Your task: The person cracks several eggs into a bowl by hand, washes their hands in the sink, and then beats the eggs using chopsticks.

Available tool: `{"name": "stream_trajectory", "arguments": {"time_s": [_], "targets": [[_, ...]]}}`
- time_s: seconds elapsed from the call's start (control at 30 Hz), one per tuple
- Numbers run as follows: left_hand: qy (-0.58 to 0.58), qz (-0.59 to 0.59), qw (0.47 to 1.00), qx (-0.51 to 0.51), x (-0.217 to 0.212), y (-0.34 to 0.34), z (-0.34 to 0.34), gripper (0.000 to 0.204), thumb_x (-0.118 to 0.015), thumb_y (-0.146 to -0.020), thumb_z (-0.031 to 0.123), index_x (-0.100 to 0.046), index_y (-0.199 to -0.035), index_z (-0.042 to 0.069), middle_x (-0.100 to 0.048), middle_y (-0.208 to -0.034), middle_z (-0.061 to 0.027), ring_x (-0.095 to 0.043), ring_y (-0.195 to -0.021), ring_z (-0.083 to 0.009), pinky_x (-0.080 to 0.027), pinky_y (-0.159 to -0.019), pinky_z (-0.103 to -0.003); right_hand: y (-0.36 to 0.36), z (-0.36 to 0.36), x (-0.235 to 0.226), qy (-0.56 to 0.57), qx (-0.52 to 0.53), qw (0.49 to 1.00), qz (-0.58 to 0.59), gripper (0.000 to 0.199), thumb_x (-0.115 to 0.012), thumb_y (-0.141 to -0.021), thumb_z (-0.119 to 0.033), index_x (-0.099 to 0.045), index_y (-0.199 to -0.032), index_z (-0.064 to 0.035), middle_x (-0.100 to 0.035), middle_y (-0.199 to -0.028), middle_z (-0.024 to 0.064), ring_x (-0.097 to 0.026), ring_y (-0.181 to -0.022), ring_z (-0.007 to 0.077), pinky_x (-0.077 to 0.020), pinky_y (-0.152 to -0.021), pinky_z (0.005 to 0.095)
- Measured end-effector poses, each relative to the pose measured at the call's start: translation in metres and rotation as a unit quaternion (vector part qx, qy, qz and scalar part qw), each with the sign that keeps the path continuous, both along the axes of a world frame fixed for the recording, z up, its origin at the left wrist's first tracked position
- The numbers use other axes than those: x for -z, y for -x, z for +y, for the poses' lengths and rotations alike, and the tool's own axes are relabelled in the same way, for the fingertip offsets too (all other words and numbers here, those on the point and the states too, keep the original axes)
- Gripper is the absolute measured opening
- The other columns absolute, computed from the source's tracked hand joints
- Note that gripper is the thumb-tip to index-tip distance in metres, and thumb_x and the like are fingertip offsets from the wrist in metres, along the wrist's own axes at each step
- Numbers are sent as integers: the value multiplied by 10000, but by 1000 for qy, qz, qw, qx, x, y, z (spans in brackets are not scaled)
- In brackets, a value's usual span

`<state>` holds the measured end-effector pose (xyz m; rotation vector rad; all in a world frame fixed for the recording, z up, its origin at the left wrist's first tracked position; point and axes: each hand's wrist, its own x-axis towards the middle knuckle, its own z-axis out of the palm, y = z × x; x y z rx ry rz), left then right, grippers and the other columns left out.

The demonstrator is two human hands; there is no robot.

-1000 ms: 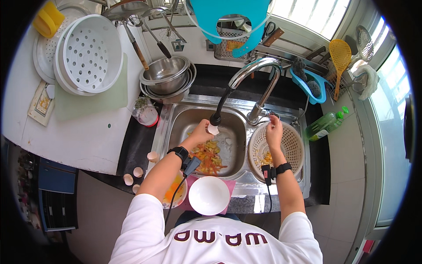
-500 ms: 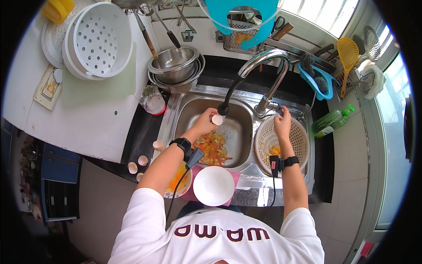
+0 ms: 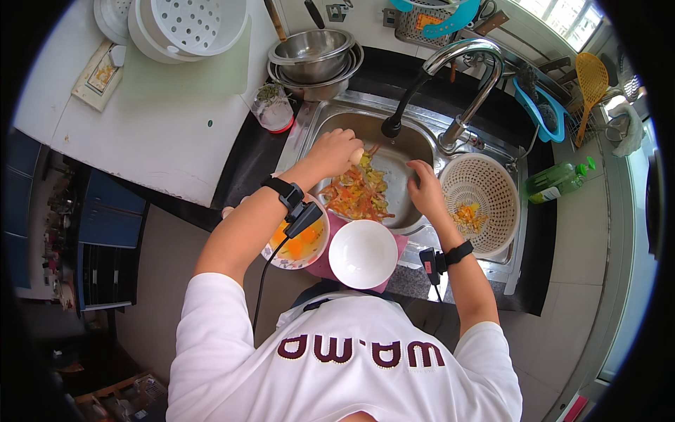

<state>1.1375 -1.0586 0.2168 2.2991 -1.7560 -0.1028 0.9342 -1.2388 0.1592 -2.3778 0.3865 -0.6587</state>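
Your left hand (image 3: 332,153) bends palm-down over the shiny metal sink (image 3: 409,151), fingers curled around a pale eggshell (image 3: 357,157). The shell sits above limp orange and yellow scraps (image 3: 360,191). Your hand hides most of it, so I can't tell where its long side points. Your right hand (image 3: 425,191) is loose, fingers bent, by the sink's right side.

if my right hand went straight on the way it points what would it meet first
Probably the tap's black spout head, ahead and slightly left of the right hand; depth is unclear, so it might pass beneath.
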Motion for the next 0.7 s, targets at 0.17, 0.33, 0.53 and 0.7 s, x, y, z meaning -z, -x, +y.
{"name": "stream_trajectory", "arguments": {"time_s": [0.17, 0.33, 0.53, 0.7], "targets": [[-36, -37, 999, -16, -33, -4, 22, 323, -641, -771, 67, -625, -1083, 150, -552, -1057, -51, -522, -980, -273, -437, -842, -375, -10, 15, -9, -58, -28, 997, 45, 311, -568, -796, -54, -591, -1106, -54, -603, -1119, 158, -584, -1004, 371, -479, -855, 415], [-2, -27, 999, -29, -45, -16, 31, 347, -648, -762, 37, -615, -1096, 127, -535, -1085, -86, -544, -985, -289, -460, -835, -386, -12, 21, -11, -85, -51, 994, 44, 303, -572, -808, -60, -596, -1110, -46, -610, -1110, 159, -607, -972, 341, -488, -847, 380], [11, 42, 999, -24, -48, 1, 23, 384, -658, -761, 49, -605, -1136, 111, -528, -1123, -98, -541, -1035, -299, -458, -867, -374, -23, 31, -22, -273, -100, 954, 79, 385, -585, -889, -146, -505, -1250, -41, -618, -1142, 147, -605, -1039, 242, -478, -868, 334], [75, 214, 974, -16, -31, 40, 24, 430, -684, -747, 84, -585, -1166, 86, -558, -1148, -119, -552, -1068, -311, -459, -899, -369, -39, 45, -46, -489, -191, 849, 63, 585, -582, -938, -232, -317, -1433, -68, -529, -1305, 127, -511, -1160, 180, -434, -936, 308]]}}
